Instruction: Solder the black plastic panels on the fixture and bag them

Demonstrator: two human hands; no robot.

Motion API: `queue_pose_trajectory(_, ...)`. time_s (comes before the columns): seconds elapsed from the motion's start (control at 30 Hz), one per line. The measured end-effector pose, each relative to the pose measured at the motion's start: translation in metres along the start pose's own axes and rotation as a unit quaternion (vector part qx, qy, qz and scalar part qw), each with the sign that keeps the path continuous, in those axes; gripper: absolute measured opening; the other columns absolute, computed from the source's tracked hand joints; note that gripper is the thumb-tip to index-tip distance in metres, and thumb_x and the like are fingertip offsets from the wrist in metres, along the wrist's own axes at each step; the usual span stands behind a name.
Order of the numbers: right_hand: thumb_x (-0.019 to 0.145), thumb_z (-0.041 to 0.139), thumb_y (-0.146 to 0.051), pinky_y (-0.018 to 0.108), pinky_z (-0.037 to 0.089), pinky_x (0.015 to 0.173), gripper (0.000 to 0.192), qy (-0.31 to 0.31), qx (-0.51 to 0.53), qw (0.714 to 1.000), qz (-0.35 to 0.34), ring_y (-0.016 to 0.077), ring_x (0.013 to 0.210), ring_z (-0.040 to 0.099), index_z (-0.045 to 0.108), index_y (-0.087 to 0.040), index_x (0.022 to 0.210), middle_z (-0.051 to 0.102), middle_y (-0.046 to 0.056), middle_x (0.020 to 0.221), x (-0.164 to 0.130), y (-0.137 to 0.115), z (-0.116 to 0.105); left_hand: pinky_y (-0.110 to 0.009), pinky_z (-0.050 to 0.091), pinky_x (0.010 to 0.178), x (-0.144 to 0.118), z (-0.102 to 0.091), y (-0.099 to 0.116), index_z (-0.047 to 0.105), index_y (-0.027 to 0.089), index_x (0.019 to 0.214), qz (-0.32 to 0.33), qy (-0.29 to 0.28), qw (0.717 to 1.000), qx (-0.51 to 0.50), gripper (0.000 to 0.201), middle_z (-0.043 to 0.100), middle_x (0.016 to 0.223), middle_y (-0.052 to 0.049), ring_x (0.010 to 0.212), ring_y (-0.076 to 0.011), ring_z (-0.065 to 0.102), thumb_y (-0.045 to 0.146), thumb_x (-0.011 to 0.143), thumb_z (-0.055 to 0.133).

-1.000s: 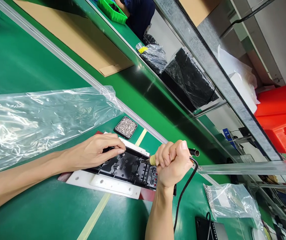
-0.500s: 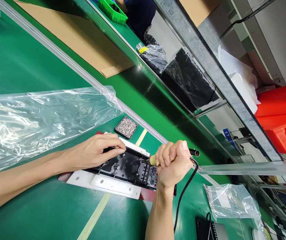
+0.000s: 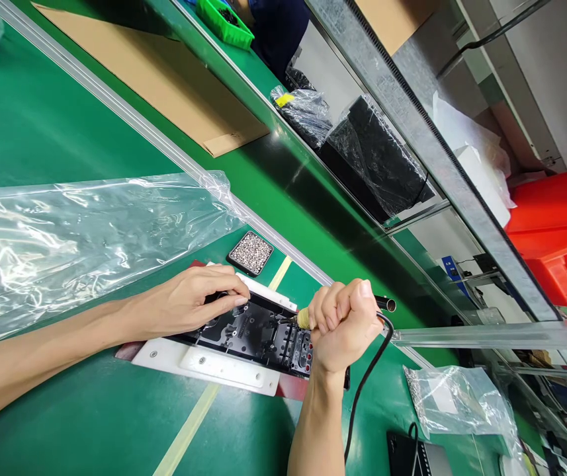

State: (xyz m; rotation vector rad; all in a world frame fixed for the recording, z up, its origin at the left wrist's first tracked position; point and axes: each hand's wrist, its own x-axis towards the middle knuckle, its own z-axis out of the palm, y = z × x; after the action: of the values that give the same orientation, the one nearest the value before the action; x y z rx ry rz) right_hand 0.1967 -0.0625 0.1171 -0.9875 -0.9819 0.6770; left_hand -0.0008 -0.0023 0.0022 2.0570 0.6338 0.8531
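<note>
A black plastic housing (image 3: 251,334) with ribs, posts and several red-ringed holes lies in a white fixture (image 3: 208,362) on the green table. My right hand (image 3: 341,324) is wrapped round a corded soldering iron (image 3: 304,318) with a yellowish collar; its tip points down at the housing. The black cord (image 3: 370,377) runs from behind my fist toward the bottom of the view. Over the left part of the housing, my left hand (image 3: 196,297) has its thumb and forefinger drawn close together. Whatever lies between those fingertips, if anything, is too small to make out.
A black tray of small metal pieces (image 3: 250,252) stands just beyond the fixture. Clear plastic sheeting (image 3: 89,244) covers the table at left. A metal rail (image 3: 283,241) runs behind the tray; a clear bag (image 3: 462,400) lies at right. A person's dark sleeve (image 3: 280,30) shows beyond.
</note>
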Motion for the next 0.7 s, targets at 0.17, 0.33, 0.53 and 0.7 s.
queue_pose_trajectory(0.17, 0.1, 0.057, -0.036, 0.017, 0.029, 0.033, 0.052, -0.002, 0.011, 1.0, -0.001, 0.005, 0.036, 0.026, 0.034, -0.021, 0.056, 0.029, -0.009, 0.044, -0.0003, 0.0004, 0.0003, -0.029, 0.045, 0.079, 0.0001, -0.0004, 0.0017, 0.075, 0.022, 0.109, -0.003, -0.003, 1.0, 0.004, 0.031, 0.07, 0.094, -0.003, 0.086, -0.0156, 0.062, 0.04, 0.112, 0.05)
queue_pose_trajectory(0.33, 0.1, 0.058, -0.036, 0.017, 0.028, 0.033, 0.052, -0.001, 0.012, 1.0, -0.001, 0.005, 0.036, 0.025, 0.034, -0.021, 0.056, 0.028, -0.009, 0.043, -0.001, 0.0014, -0.0001, -0.029, 0.045, 0.08, -0.0009, -0.0019, 0.0026, 0.075, 0.022, 0.109, -0.009, -0.008, 1.0, 0.006, 0.031, 0.071, 0.094, -0.003, 0.086, -0.016, 0.062, 0.04, 0.112, 0.05)
queue_pose_trajectory(0.53, 0.101, 0.057, -0.036, 0.017, 0.028, 0.033, 0.053, -0.003, 0.014, 1.0, -0.002, 0.005, 0.035, 0.026, 0.034, -0.021, 0.056, 0.029, -0.008, 0.043, -0.001, 0.0014, -0.0004, -0.029, 0.045, 0.081, -0.001, -0.0014, 0.0021, 0.075, 0.023, 0.108, -0.013, -0.007, 1.0, 0.004, 0.031, 0.071, 0.095, -0.002, 0.087, -0.0149, 0.063, 0.04, 0.111, 0.05)
queue_pose_trajectory(0.7, 0.101, 0.056, -0.035, 0.017, 0.03, 0.033, 0.052, -0.007, 0.013, 1.0, -0.007, 0.0051, 0.035, 0.026, 0.035, -0.02, 0.056, 0.029, -0.008, 0.043, -0.0005, 0.0014, -0.0016, -0.029, 0.046, 0.081, -0.0001, -0.0009, 0.0017, 0.076, 0.023, 0.105, -0.007, 0.002, 1.0, 0.006, 0.03, 0.071, 0.093, -0.002, 0.085, -0.0152, 0.064, 0.039, 0.111, 0.051)
